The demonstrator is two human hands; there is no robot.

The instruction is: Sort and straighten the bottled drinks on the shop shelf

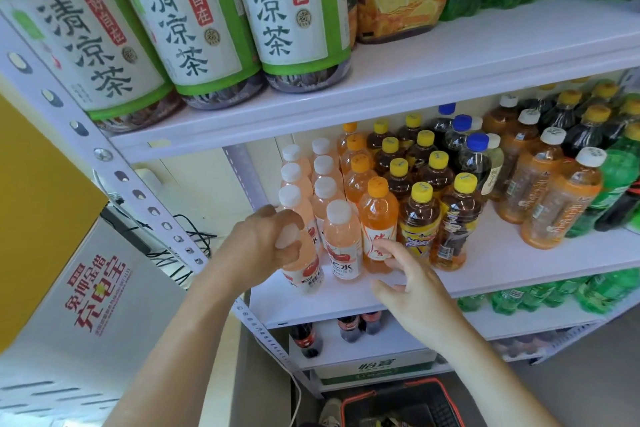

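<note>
On the middle white shelf [502, 263] stand rows of bottles. My left hand [266, 243] grips the top of a pink white-capped bottle [304, 270] at the front left. Beside it stands a second pink bottle [343, 239]. My right hand [405, 274] hovers with relaxed, spread fingers, its fingertips touching the lower part of an orange-capped orange bottle [377, 218]. To the right stand yellow-capped tea bottles [419, 222], then blue-capped dark bottles [474, 159] and white-capped orange bottles [557, 198], the front ones leaning.
Large green-labelled tea bottles [194, 28] line the upper shelf. Cola bottles [306, 340] and green bottles [540, 295] sit on lower shelves. A white power-bank cabinet [86, 305] stands left of the perforated shelf post [138, 191]. A red-rimmed basket [401, 406] lies on the floor.
</note>
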